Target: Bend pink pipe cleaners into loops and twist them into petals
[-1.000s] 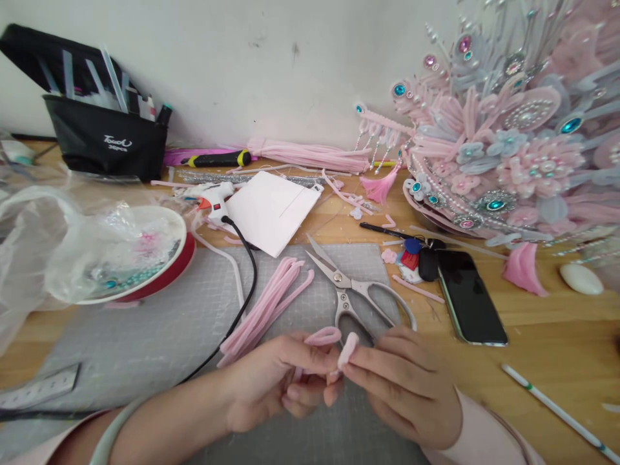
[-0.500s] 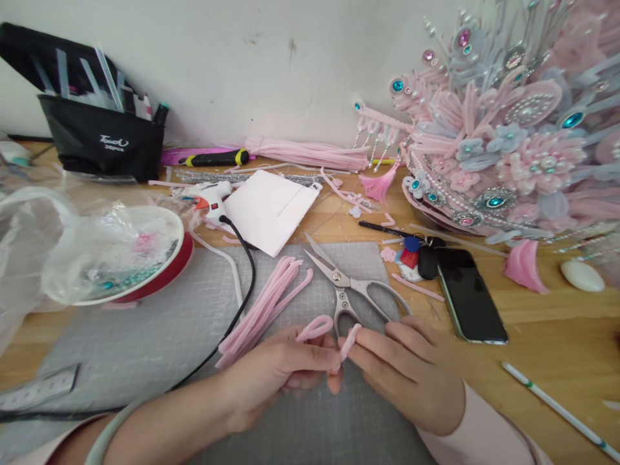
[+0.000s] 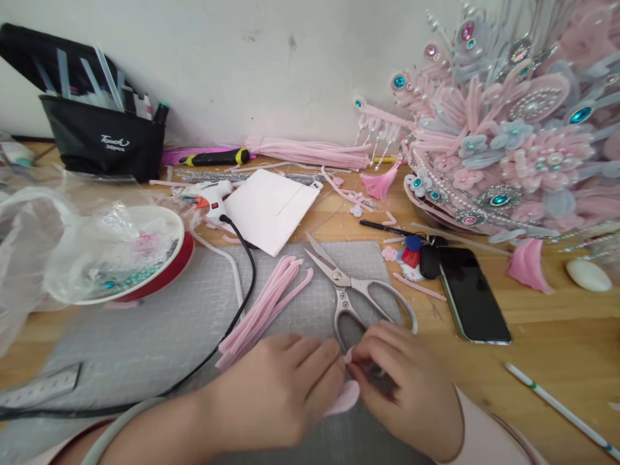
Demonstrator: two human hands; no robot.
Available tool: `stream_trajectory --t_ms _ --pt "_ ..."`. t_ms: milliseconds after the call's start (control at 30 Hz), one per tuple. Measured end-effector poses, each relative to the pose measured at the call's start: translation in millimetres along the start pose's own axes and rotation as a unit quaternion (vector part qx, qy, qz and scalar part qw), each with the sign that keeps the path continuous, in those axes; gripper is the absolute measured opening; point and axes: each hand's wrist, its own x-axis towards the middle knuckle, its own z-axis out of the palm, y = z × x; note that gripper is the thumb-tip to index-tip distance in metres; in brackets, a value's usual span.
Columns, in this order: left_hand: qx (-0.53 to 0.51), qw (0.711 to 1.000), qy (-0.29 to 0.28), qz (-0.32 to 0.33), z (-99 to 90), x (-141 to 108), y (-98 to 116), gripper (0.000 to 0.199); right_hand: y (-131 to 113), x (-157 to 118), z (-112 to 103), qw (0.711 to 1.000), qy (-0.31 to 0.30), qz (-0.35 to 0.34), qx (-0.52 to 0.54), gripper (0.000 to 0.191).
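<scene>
A looped pink fuzzy stem (image 3: 345,398) is between my hands, low in the middle of the view. My left hand (image 3: 295,387), back turned up, is closed round it, and the loop sticks out under its fingers. At the stem's small upper end, the thumb and forefinger of my right hand (image 3: 404,381) pinch it. Just beyond my hands lie open silver scissors (image 3: 341,280), their handles close to my right fingers. A bundle of pink stems (image 3: 265,310) rests on the grey cutting mat (image 3: 159,336), beyond my left hand.
On the left are a bowl of beads (image 3: 167,274), a glue gun (image 3: 213,201) with a black cable, and a black pouch (image 3: 106,139). At right stand a phone (image 3: 475,294), a white-green stick (image 3: 557,403) and a large pink beaded headpiece (image 3: 523,142).
My left hand has rolled over, back now upward, and the loop has swung from above its fingers to below them. My right hand's fingers have curled from extended into a pinch.
</scene>
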Motion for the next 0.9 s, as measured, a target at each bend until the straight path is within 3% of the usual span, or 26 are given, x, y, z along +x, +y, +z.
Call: stream_trajectory --t_ms 133,200,267,333,400,500,567,633,733,833,900 --pt "0.036 0.996 0.048 0.064 0.0 -0.4 -2.2 0.019 1.5 2.9 -5.4 0.989 -0.07 0.067 0.114 0.009" --pt "0.0 0.997 0.073 0.038 0.2 1.8 -1.9 0.019 4.8 3.9 -8.3 0.989 -0.06 0.013 0.133 0.008" --pt "-0.081 0.993 0.074 -0.053 1.2 4.7 -0.7 0.02 8.6 4.2 -10.1 0.993 -0.022 -0.08 0.087 0.014" --pt "-0.198 0.963 0.051 -0.176 3.2 7.8 0.3 0.023 11.7 4.0 -10.4 0.988 0.013 -0.155 -0.013 0.016" --pt "-0.32 0.909 0.02 -0.267 5.9 10.6 0.1 0.025 13.4 3.5 -9.2 0.976 0.034 -0.19 -0.1 0.013" --pt "-0.434 0.846 0.0 -0.308 8.5 13.2 -1.7 0.026 13.2 2.2 -5.5 0.971 0.037 -0.191 -0.14 0.012" --pt "-0.449 0.836 -0.004 -0.315 8.7 13.8 -2.5 0.026 11.6 0.4 -2.6 0.975 0.03 -0.173 -0.136 0.014" --pt "-0.428 0.847 -0.007 -0.314 8.4 13.5 -2.4 0.026 9.2 -1.9 -0.2 0.981 0.024 -0.146 -0.128 0.014" --pt "-0.307 0.911 -0.006 -0.275 9.0 11.5 -2.0 0.027 5.1 -4.7 2.4 0.988 0.007 -0.103 -0.117 0.013" --pt "-0.11 0.982 0.005 -0.153 11.1 7.9 -2.5 0.021 2.9 -4.8 3.4 0.993 -0.013 -0.06 -0.102 0.011" --pt "-0.029 0.998 0.017 -0.062 12.1 5.5 -3.1 0.016 3.6 -3.5 2.9 0.998 -0.027 -0.024 -0.048 0.008"
